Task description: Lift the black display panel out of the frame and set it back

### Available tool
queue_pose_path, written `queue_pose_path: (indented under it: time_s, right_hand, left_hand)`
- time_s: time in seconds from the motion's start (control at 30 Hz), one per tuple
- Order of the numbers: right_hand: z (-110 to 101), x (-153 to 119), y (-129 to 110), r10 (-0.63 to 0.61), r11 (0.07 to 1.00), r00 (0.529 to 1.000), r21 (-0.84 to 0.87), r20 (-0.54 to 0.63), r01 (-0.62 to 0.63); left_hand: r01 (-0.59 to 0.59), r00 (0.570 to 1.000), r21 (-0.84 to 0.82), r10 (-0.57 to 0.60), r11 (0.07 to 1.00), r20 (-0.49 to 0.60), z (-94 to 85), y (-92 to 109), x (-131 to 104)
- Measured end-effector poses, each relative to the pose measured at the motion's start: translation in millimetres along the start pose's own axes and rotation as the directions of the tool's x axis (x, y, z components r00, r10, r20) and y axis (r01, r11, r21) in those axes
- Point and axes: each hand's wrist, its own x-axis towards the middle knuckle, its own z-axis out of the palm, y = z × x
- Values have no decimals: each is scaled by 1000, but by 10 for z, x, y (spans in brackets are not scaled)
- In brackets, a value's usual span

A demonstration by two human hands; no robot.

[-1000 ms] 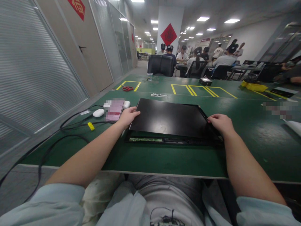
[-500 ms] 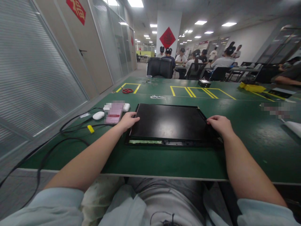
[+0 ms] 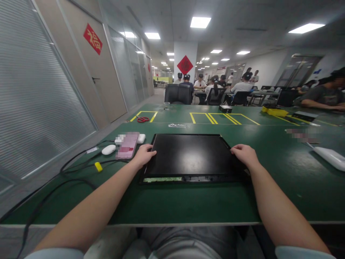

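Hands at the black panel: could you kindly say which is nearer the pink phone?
The left hand, beside the pink phone; the right hand is across the black panel.

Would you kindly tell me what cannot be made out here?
Head view: most of the black frame, covered by the display panel.
Head view: text on the phone, pixelated.
Head view: small white pieces, too small to identify.
Head view: white device, cut off by the right edge.

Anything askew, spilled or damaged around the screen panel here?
No spill or clear damage stands out. The one oddity: a green strip, apparently circuitry, lies exposed along the near-left edge of the black panel.
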Motion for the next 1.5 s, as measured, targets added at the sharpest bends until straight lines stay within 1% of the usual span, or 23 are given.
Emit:
queue_pose_path:
  time_s: [0.07, 0.17, 0.4, 0.6, 0.67, 0.73, 0.8, 0.87, 0.93, 1.03, 1.1, 1.17, 1.33, 1.4, 1.5]
  right_hand:
    - [9, 1, 4, 5, 1000, 1000, 3, -2, -5]
    - [20, 12, 13, 12, 1000, 1000, 3, -4, -12]
    - [38, 24, 20, 16, 1000, 1000, 19, 13, -16]
    - [35, 13, 22, 7, 1000, 1000, 5, 17, -7]
    - [33, 9, 24, 4, 1000, 1000, 2, 14, -4]
    - [34, 8, 27, 2, 1000, 1000, -1, 3, -2]
    - [37, 12, 34, -2, 1000, 1000, -4, -5, 2]
    - [40, 20, 45, -6, 1000, 1000, -3, -9, 6]
    - [43, 31, 58, -10, 1000, 1000, 3, -7, 10]
    - [41, 47, 74, -2, 1000, 1000, 18, 0, 2]
    - [37, 54, 78, 5, 999, 1000, 33, -3, -5]
    - [29, 55, 73, 16, 999, 1000, 45, -8, -16]
    - [0, 44, 47, 64, 996, 998, 65, 4, -64]
    - [-6, 52, 54, 82, 993, 997, 86, -6, -81]
    - [9, 94, 105, 93, 992, 994, 87, -61, -88]
  left_hand:
    - [-15, 999, 53, 18, 998, -46, 9, -42, 33]
    - [9, 996, 133, 3, 991, -88, 20, -80, 78]
    - [5, 998, 215, 10, 977, -65, 17, -132, 106]
    - [-15, 998, 245, 30, 969, -57, 9, -76, 58]
    - [-21, 997, 242, 39, 970, -67, 15, -39, 31]
    - [-19, 997, 205, 33, 979, -69, 20, 5, 0]
    - [5, 999, 132, 2, 991, -51, 17, 57, -29]
    - [59, 998, 81, -57, 995, -32, -6, 108, -47]
    - [75, 997, 98, -73, 992, -31, -47, 146, -48]
    - [-19, 1000, 259, 21, 966, -6, -118, 165, -27]
    - [-97, 995, 377, 97, 921, 19, -149, 158, -15]
    - [-141, 990, 443, 130, 885, 54, -159, 149, -16]
    - [-166, 984, 495, 111, 853, 138, -140, 151, -63]
    - [-170, 983, 496, 112, 851, 144, -137, 153, -77]
    - [-164, 985, 493, 117, 855, 124, -141, 150, -85]
